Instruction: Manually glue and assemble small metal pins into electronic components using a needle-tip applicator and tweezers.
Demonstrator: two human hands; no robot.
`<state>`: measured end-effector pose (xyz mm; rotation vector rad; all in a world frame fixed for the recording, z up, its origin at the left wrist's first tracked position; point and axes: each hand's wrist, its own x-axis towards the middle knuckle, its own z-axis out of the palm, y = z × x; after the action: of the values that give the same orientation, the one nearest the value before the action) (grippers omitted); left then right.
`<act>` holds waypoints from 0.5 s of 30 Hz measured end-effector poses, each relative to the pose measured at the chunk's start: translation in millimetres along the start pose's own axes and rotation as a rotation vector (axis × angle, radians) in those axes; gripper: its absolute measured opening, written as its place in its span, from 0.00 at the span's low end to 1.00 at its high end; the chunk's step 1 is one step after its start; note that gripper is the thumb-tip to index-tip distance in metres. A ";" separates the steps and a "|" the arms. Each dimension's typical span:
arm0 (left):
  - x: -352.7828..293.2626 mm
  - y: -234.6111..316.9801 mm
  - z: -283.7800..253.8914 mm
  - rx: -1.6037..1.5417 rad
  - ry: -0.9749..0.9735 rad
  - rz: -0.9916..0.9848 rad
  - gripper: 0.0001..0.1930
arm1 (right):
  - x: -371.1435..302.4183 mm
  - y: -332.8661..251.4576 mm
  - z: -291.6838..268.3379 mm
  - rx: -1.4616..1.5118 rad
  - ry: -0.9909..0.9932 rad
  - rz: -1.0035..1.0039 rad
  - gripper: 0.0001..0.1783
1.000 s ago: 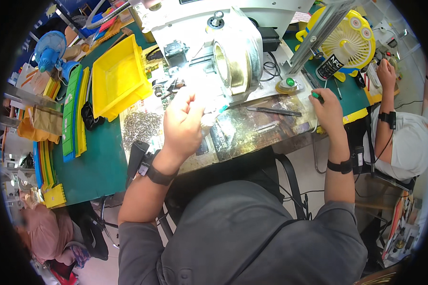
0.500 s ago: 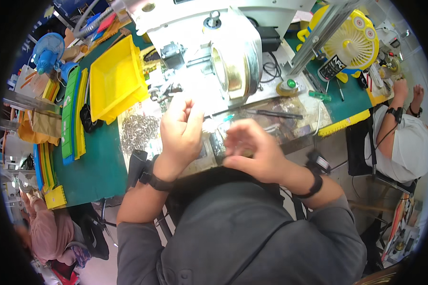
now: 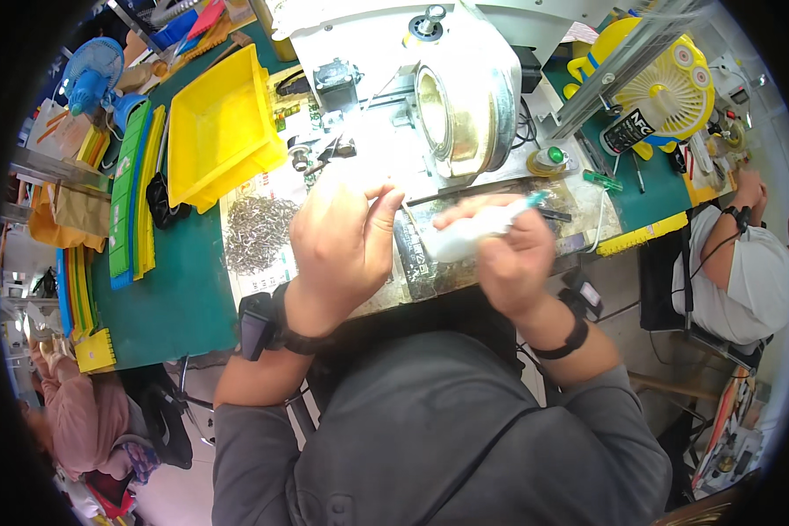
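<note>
Above the near edge of the worn work surface (image 3: 425, 279), a white bottle (image 3: 461, 240) with a teal tip is gripped in the right hand (image 3: 517, 259), blurred; its tip is directed up and to the right. Beside it, the left hand (image 3: 342, 241) is held with fingers curled and thumb raised; whether anything is pinched there cannot be told through the glare. To its left, small metal parts (image 3: 259, 232) are heaped. Beyond these, a yellow tray (image 3: 223, 131) and a white machine (image 3: 368, 31) are placed.
</note>
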<state>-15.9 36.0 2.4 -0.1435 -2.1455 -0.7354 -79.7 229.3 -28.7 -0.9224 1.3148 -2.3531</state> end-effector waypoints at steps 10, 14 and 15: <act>3.1 1.6 -2.5 0.002 0.006 0.078 0.08 | 24.0 -90.6 -57.9 -0.744 -0.171 -0.107 0.17; 6.1 -0.2 -5.8 -0.027 -0.120 0.072 0.06 | 35.4 -96.8 -48.6 -0.634 -0.105 -0.158 0.21; 6.1 0.2 -6.6 -0.021 -0.148 0.063 0.06 | 39.8 -97.6 -46.3 -0.509 -0.074 -0.155 0.21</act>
<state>-15.2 31.6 10.2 -0.2834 -2.2625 -0.7298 -134.7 291.1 51.3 -1.2780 1.9172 -2.0942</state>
